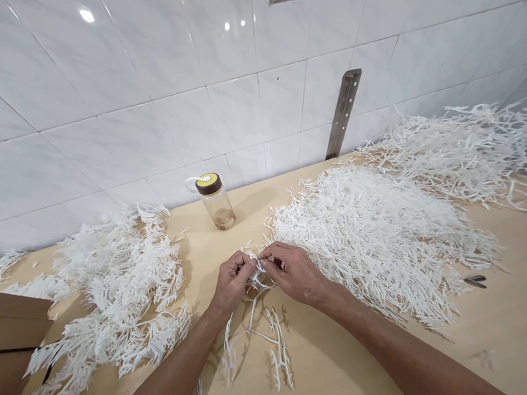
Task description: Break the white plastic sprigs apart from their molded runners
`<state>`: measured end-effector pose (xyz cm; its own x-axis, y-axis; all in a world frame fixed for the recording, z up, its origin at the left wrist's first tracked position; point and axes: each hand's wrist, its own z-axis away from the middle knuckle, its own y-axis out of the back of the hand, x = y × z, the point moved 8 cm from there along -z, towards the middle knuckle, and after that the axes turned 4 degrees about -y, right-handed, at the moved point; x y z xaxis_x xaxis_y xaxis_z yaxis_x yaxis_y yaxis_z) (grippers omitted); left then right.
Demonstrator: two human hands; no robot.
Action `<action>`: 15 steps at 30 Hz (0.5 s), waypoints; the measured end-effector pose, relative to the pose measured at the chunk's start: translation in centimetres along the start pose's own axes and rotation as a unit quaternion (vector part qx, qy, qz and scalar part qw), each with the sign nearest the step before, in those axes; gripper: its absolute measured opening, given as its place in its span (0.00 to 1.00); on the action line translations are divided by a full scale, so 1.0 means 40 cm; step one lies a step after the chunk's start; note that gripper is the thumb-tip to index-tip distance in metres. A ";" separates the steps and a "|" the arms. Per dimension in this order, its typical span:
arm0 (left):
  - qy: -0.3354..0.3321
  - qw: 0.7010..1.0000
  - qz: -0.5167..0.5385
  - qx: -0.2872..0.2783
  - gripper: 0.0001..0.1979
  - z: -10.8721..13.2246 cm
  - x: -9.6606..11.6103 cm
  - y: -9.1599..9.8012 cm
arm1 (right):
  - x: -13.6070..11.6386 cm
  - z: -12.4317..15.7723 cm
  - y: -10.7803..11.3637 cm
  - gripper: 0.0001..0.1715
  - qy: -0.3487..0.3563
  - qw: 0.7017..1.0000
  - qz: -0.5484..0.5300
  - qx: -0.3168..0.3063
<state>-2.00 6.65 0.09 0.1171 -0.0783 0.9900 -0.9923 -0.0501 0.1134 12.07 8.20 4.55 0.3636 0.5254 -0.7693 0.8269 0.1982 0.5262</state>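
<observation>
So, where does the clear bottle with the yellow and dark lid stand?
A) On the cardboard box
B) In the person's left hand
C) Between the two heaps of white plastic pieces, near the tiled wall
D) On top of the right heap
C: the bottle stands upright on the bare table by the wall, apart from both heaps.

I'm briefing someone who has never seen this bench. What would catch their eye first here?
Most striking are the heaps of white branched plastic pieces: a big pile on the right of the wooden table and another pile on the left. In the middle, the left hand and right hand pinch one white branched sprig between them. Behind them, by the tiled wall, stands a clear bottle with a yellow-topped cap.
</observation>
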 end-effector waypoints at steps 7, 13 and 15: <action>-0.010 1.000 -0.028 0.002 0.16 0.001 0.007 0.002 | 0.005 0.001 -0.007 0.05 -0.033 0.999 0.029 -0.006; -0.046 0.995 -0.084 0.006 0.19 -0.002 0.032 0.002 | 0.007 0.006 -0.014 0.06 -0.036 0.997 0.063 0.029; -0.037 0.995 -0.090 0.007 0.19 -0.004 0.030 0.003 | 0.008 0.008 -0.019 0.06 -0.032 0.997 0.071 0.025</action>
<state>-2.00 6.69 1.31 0.2959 -0.1406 0.9448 -0.9545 -0.0829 0.2866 11.69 7.96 3.79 0.5035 0.4917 -0.7104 0.7849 0.0833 0.6140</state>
